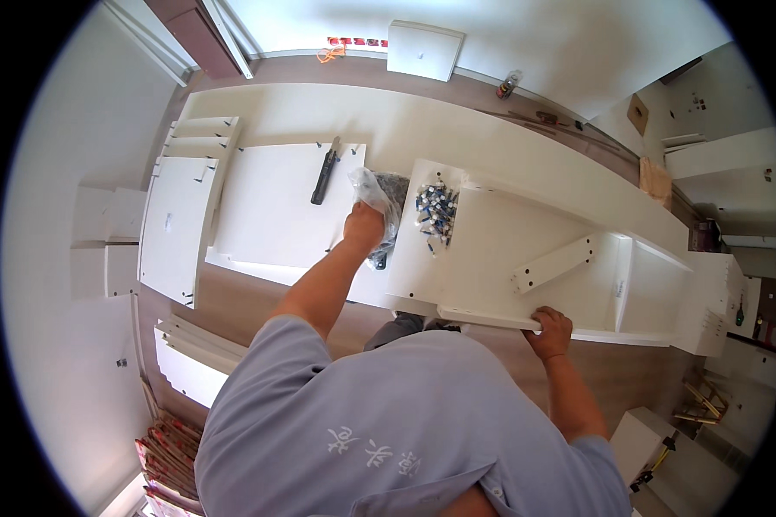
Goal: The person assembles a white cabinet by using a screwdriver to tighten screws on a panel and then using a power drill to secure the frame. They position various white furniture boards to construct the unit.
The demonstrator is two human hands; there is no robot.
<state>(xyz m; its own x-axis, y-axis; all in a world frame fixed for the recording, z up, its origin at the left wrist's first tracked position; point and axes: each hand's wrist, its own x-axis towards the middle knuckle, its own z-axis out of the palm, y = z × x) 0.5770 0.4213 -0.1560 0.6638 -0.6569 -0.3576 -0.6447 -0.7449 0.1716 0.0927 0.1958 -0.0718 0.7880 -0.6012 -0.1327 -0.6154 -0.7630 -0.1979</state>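
Head view: hands are working apart. Left hand is touching bag, lying left of fittings; fingers are hiding, grip unclear. Right hand is gripping frame at its near edge. Bag swinging right could be scattering loose fittings; uneven pressing could be tipping frame.

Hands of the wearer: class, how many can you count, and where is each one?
2. The left hand is at the clear plastic bag; the right hand is on the near edge of the white frame. No others show.
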